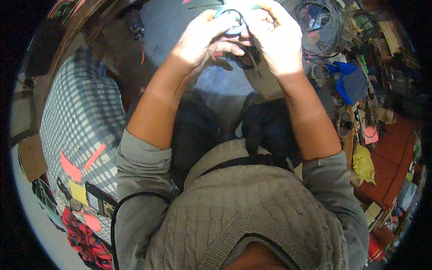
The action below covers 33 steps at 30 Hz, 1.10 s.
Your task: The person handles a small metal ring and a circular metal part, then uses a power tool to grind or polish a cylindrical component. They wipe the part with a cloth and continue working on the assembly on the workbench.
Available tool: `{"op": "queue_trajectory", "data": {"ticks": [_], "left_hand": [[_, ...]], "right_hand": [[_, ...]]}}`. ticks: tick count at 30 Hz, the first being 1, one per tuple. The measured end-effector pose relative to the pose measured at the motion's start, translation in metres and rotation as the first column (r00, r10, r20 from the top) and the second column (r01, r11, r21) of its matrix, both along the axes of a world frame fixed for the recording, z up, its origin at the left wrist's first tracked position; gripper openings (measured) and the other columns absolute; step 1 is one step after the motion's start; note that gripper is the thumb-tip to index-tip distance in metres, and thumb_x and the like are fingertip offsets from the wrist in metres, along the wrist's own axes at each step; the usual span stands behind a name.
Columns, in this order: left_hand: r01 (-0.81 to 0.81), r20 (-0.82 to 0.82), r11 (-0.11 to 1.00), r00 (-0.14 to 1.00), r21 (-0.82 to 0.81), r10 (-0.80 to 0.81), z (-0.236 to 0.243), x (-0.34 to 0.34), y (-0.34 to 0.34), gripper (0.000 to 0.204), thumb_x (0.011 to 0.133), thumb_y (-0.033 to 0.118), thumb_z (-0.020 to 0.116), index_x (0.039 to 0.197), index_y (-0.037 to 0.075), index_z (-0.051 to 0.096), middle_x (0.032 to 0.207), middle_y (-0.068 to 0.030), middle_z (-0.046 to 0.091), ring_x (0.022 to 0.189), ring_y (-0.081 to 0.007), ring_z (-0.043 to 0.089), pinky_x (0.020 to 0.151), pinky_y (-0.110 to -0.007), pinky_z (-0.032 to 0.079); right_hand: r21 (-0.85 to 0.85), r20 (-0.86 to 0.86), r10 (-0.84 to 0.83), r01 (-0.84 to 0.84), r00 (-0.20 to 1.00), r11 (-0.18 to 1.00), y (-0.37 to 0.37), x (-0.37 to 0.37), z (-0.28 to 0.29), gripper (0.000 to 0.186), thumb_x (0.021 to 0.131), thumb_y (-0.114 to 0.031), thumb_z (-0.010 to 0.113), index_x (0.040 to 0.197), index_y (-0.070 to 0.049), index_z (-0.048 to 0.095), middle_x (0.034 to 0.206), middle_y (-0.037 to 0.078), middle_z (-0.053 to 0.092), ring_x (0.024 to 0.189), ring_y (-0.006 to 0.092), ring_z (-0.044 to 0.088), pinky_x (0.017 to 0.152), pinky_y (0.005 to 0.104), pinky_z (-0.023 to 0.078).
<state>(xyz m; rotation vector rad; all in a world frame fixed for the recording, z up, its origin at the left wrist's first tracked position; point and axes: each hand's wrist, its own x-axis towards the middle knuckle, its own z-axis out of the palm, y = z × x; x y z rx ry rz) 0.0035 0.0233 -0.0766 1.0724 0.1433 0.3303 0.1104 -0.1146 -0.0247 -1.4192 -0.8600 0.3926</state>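
Note:
At the top middle, my left hand [198, 42] is closed on a small round ring [234, 31] with a blue-green and dark rim. The thumb lies across the ring and the fingers curl beneath it. Strong light washes out its detail, so its exact kind is unclear. Close against the ring's right side is my right hand [282, 42], with its fingers bent and pinched together. A bit of green shows by those fingertips, but what they hold is lost in the glare.
On the left is a surface under a checked cloth [83, 112] with pink and yellow paper strips. A cable coil [321, 31], a blue object [346, 78], a yellow bag [363, 164] and wood scraps crowd the right. A red-brown surface [387, 157] lies farther right.

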Motion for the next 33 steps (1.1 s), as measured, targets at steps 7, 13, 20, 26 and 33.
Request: {"op": "queue_trajectory", "data": {"ticks": [7,13,20,26,33], "left_hand": [[0.075,0.022,0.997,0.997,-0.009,-0.074,0.009,0.001,0.0,0.036,0.111,0.027,0.047,0.124,-0.006,0.051,0.113,-0.0266,0.071,0.093,-0.0335,0.077,0.075,-0.032,0.063],[0.033,-0.028,0.996,0.999,0.079,-0.031,0.007,0.0,-0.002,0.035,0.111,0.027,0.047,0.123,-0.006,0.052,0.113,-0.0249,0.072,0.092,-0.0314,0.077,0.074,-0.03,0.063],[0.086,0.004,0.995,0.996,0.057,-0.086,0.005,-0.001,0.003,0.035,0.11,0.031,0.049,0.124,-0.001,0.054,0.113,-0.0215,0.073,0.085,-0.0252,0.078,0.063,-0.025,0.056],[0.075,-0.075,0.983,0.995,0.165,-0.064,0.001,-0.003,0.004,0.032,0.109,0.034,0.05,0.121,0.005,0.06,0.105,-0.0116,0.075,0.081,-0.0169,0.077,0.056,-0.019,0.046],[0.138,-0.121,0.971,0.986,0.196,-0.116,0.0,-0.003,0.009,0.04,0.11,0.026,0.047,0.132,-0.006,0.052,0.117,-0.0233,0.069,0.097,-0.0357,0.075,0.083,-0.041,0.064]], "right_hand": [[-0.044,-0.075,-0.024,0.021,0.997,0.999,-0.005,0.02,-0.007,0.038,0.096,-0.001,0.067,0.133,0.002,0.062,0.095,0.006,0.071,0.077,0.0095,0.065,0.069,0.0234,0.053],[-0.03,-0.105,-0.008,0.005,0.994,1.0,-0.012,0.025,-0.014,0.034,0.096,-0.003,0.068,0.129,0.002,0.064,0.093,0.005,0.071,0.074,0.009,0.063,0.067,0.0236,0.052],[-0.076,-0.371,0.154,-0.195,0.916,0.978,-0.016,0.045,-0.027,0.03,0.098,-0.014,0.07,0.126,-0.001,0.068,0.098,0.001,0.071,0.077,0.0063,0.062,0.067,0.0209,0.05],[-0.072,-0.486,0.247,-0.32,0.838,0.945,-0.018,0.058,-0.04,0.03,0.1,-0.014,0.069,0.125,0.0,0.068,0.1,0.001,0.07,0.079,0.0054,0.061,0.068,0.0203,0.051],[-0.023,-0.573,0.28,-0.357,0.77,0.934,-0.018,0.048,-0.016,0.028,0.097,-0.012,0.071,0.122,0.001,0.069,0.096,0.002,0.071,0.075,0.0076,0.061,0.066,0.0216,0.048]]}}
